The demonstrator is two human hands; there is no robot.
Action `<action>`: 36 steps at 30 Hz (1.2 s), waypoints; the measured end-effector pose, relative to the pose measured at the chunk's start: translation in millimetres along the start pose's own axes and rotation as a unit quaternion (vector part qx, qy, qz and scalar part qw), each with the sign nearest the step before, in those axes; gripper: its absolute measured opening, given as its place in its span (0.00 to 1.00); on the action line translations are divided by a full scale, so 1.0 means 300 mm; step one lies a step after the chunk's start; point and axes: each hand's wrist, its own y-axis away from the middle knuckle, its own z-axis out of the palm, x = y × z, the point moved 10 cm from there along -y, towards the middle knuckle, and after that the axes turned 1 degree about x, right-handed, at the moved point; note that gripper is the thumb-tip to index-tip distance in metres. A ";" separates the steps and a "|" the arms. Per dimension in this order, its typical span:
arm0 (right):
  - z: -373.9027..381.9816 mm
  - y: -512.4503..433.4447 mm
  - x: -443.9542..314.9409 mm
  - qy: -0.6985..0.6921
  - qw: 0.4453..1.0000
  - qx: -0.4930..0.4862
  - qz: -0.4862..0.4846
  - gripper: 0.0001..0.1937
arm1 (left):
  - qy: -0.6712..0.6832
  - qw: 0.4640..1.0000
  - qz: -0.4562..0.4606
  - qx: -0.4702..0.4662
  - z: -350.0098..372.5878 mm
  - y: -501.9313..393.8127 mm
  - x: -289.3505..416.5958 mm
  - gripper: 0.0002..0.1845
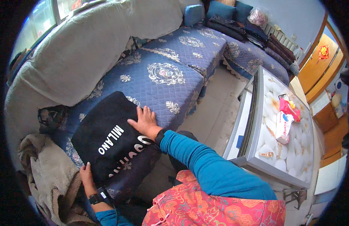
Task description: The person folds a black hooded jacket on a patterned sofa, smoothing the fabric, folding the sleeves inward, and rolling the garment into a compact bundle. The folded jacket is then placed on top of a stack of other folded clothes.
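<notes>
A black cloth garment with white lettering [106, 132] lies folded on the quilted blue floral cover [177, 93] of a sofa seat, its lower part hanging over the seat's front. My right hand [146, 120] rests on the garment's right edge, fingers spread and thumb over the cloth. At the lower left corner is my left hand [87, 175], its fingertips touching the edge; whether they pinch the cloth is hidden. Both wrists carry dark bands.
A beige fleece blanket [50, 175] is heaped left of my left hand. Behind the seat stands a pale covered backrest [78, 56]. To the right is a coffee table [298, 163] with a tissue pack [284, 127] and a red packet [290, 108]. Folded dark clothes [278, 49] lie on the far seat.
</notes>
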 end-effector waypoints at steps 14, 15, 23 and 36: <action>0.110 -0.115 0.067 -0.455 0.836 -0.271 0.142 0.29 | 0.149 0.981 -0.119 -0.037 0.093 0.130 0.109 0.29; 0.106 -0.115 0.060 -0.454 0.841 -0.261 0.135 0.32 | 0.213 0.967 -0.140 -0.024 0.101 0.135 0.103 0.35; 0.141 -0.099 0.095 -0.493 0.780 -0.270 0.273 0.36 | 0.391 0.887 -0.243 0.019 0.153 0.142 0.140 0.45; 0.177 -0.097 0.024 -0.571 0.637 -0.403 0.325 0.32 | 0.395 0.772 -0.456 -0.201 0.236 0.147 0.135 0.25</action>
